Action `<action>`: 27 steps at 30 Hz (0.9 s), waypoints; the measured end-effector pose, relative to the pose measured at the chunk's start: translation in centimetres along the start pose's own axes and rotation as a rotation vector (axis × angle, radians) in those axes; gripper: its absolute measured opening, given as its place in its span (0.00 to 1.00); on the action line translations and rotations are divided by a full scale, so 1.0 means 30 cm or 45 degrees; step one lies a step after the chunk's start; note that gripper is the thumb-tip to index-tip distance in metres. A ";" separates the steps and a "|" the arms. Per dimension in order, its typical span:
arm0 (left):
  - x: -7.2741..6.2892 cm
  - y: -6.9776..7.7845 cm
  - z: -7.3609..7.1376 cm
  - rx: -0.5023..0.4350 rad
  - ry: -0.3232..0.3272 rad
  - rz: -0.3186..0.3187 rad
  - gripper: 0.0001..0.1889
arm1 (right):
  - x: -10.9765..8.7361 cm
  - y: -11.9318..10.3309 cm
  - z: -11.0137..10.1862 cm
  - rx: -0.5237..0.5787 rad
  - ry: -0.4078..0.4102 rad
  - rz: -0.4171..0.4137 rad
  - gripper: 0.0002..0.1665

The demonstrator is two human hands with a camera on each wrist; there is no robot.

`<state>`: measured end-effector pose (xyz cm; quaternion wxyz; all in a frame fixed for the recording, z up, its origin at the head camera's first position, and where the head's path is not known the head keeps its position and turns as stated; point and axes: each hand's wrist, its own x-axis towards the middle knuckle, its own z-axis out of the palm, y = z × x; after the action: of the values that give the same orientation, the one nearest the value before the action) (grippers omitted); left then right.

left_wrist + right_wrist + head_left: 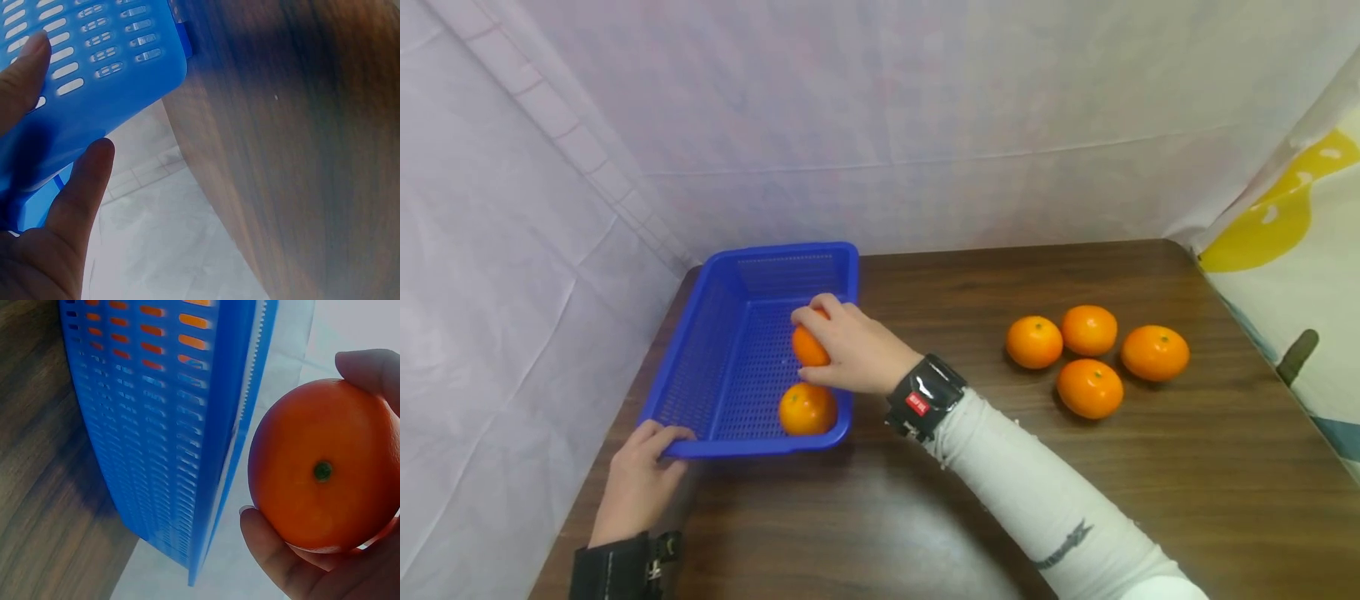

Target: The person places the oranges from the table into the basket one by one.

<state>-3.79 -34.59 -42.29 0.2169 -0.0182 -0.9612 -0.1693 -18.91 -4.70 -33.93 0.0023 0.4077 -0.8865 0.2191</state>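
A blue plastic basket (737, 367) with slotted walls stands on the left part of the table. My left hand (642, 471) grips its near left corner, thumb outside the wall and fingers at the rim. Over the basket's right side, my right hand (857, 346) holds a mandarin orange (322, 469) between thumb and fingers. In the right wrist view this fruit is level with the rim, its green stem spot facing the camera. Another mandarin orange (807, 409) lies inside the basket at the near right corner.
Several mandarin oranges (1090, 388) sit in a loose group on the right part of the brown wooden table (925, 500). White cloth (925, 125) hangs behind and to the left. A patterned cloth (1292, 292) hangs at the right edge.
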 end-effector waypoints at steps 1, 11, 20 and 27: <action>0.000 -0.001 0.001 -0.003 0.003 0.003 0.18 | 0.002 0.000 0.001 0.002 -0.005 0.000 0.39; 0.007 0.007 0.006 -0.005 0.032 0.041 0.19 | 0.028 0.000 0.020 -0.015 -0.064 0.021 0.40; 0.008 0.005 0.013 -0.001 0.025 0.037 0.19 | 0.056 -0.001 0.034 -0.040 -0.112 0.011 0.40; 0.006 0.009 0.007 0.000 -0.026 -0.006 0.18 | 0.084 0.005 0.059 -0.099 -0.141 -0.011 0.40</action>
<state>-4.00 -34.26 -42.31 0.2067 -0.0177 -0.9634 -0.1697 -20.39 -7.13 -35.14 -0.0301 0.4227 -0.8913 0.1615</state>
